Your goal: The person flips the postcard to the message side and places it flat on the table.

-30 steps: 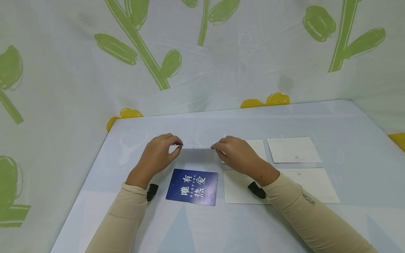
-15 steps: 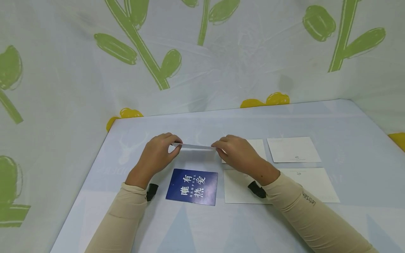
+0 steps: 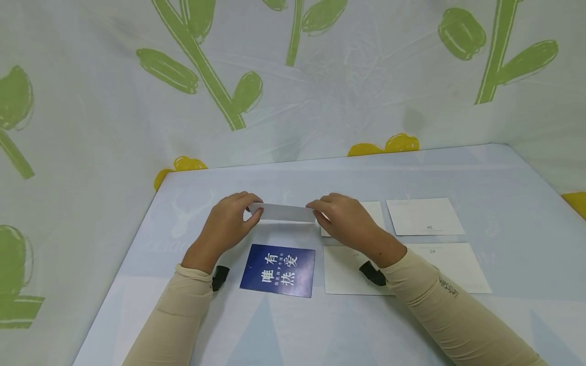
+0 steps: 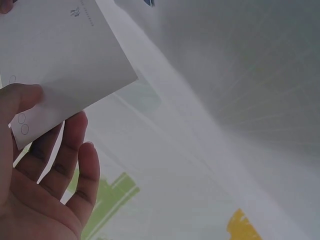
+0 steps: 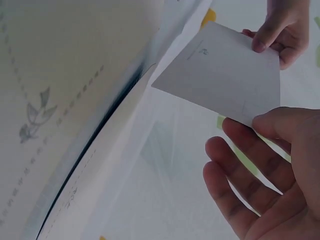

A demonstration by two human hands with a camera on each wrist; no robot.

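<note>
Between both hands a white postcard (image 3: 288, 213) is held up off the table, tilted, its near face foreshortened in the head view. My left hand (image 3: 229, 226) pinches its left end between thumb and fingers. The right hand (image 3: 345, 223) pinches the other end the same way. In the left wrist view the postcard (image 4: 65, 60) shows a small printed bird emblem and little circles by the thumb. The right wrist view shows the card's (image 5: 225, 75) plain white side with the same emblem. Below the hands a blue card (image 3: 277, 270) with white characters lies flat.
To the right, several white cards lie in two rows: one card (image 3: 426, 217) at the back right, another (image 3: 450, 267) in front of it, one (image 3: 339, 274) partly under the right forearm, one (image 3: 373, 213) partly behind the right hand. A leaf-patterned cloth (image 3: 320, 101) hangs behind the table.
The held postcard was nearly edge-on and has turned so that more of its white face shows in the head view. The hands stay almost in place; the cards on the table have not moved.
</note>
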